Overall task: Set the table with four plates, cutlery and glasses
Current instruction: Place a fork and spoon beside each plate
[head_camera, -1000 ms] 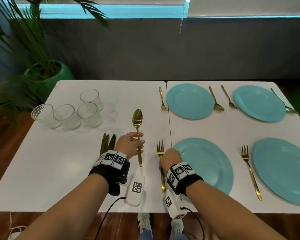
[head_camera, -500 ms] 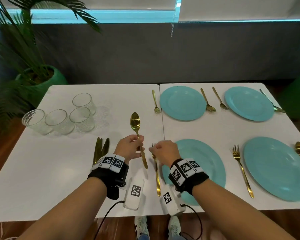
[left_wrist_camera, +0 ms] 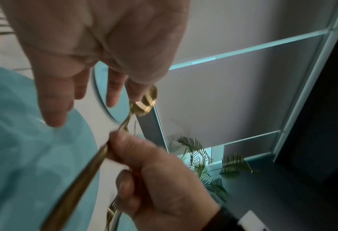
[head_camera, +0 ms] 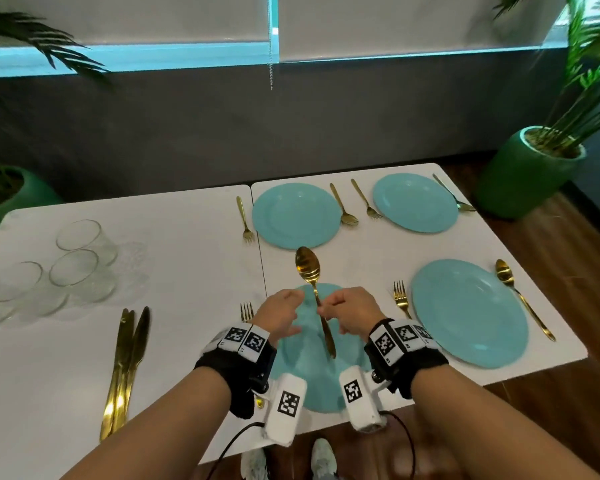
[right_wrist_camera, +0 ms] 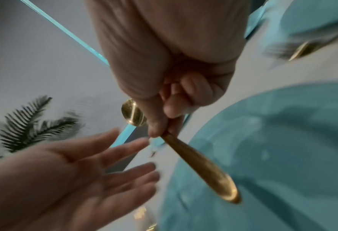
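Since a moment ago the spoon (head_camera: 313,292) has passed from my left hand (head_camera: 280,315) to my right hand (head_camera: 347,314) — above the near teal plate (head_camera: 300,368) on the white bench (head_camera: 174,258). Right grip pinches its handle; left grip is now open, fingers straight, empty — fork (head_camera: 246,311) just left.

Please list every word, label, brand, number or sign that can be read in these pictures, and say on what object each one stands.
No readable words, brands or numbers in any view.
Black-and-white square code markers on the left wristband, the right wristband and both white wrist camera units: patterns only, no letters.
Tiny marks beside the wristband markers: too small to read.
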`<state>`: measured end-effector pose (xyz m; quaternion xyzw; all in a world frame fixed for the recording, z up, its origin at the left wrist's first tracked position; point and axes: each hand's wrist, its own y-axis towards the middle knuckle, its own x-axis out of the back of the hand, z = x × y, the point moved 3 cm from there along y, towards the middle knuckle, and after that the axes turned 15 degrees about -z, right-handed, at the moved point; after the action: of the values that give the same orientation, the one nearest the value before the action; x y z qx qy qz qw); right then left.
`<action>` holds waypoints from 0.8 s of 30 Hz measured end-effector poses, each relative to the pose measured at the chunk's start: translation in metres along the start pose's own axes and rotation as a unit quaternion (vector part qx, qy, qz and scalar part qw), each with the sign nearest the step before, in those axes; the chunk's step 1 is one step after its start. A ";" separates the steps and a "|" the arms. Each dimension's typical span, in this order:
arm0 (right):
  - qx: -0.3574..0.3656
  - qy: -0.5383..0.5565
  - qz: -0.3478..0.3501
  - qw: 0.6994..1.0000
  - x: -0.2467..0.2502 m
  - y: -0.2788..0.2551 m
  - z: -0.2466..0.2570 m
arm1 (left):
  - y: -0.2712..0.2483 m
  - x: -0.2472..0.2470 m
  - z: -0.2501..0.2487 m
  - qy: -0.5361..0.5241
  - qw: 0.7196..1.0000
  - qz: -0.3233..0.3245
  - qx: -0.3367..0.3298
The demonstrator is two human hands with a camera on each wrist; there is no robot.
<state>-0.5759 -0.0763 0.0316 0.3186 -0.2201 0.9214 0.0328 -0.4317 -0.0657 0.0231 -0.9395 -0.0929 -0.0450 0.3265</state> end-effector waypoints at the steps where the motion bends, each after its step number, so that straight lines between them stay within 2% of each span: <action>1: -0.012 -0.027 -0.020 0.999 0.012 0.005 -0.014 | 0.001 -0.005 -0.001 0.009 1.000 -0.005 -0.004; 5: -0.044 -0.198 -0.032 0.979 0.049 0.021 -0.062 | 0.011 -0.017 -0.007 0.011 0.999 -0.044 -0.014; 7: -0.029 -0.303 -0.042 0.952 0.059 0.025 -0.076 | 0.015 -0.022 -0.012 0.017 0.998 -0.051 -0.023; 10: -0.001 -0.400 -0.023 0.916 0.063 0.029 -0.091 | 0.022 -0.026 -0.016 0.023 0.997 -0.057 -0.036; 12: 0.006 -0.428 -0.016 0.904 0.061 0.032 -0.100 | 0.026 -0.027 -0.017 0.028 0.997 -0.062 -0.043; 16: 0.004 -0.432 -0.029 0.901 0.054 0.040 -0.108 | 0.030 -0.024 -0.013 0.036 0.995 -0.074 -0.051; 24: -0.082 -0.398 -0.071 0.911 0.046 0.045 -0.108 | 0.038 -0.017 -0.007 0.041 0.994 -0.089 -0.049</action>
<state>-0.6834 -0.0744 -0.0336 0.6701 -0.2669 0.6918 0.0335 -0.4404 -0.1012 0.0033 -0.9397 -0.1604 -0.1172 0.2785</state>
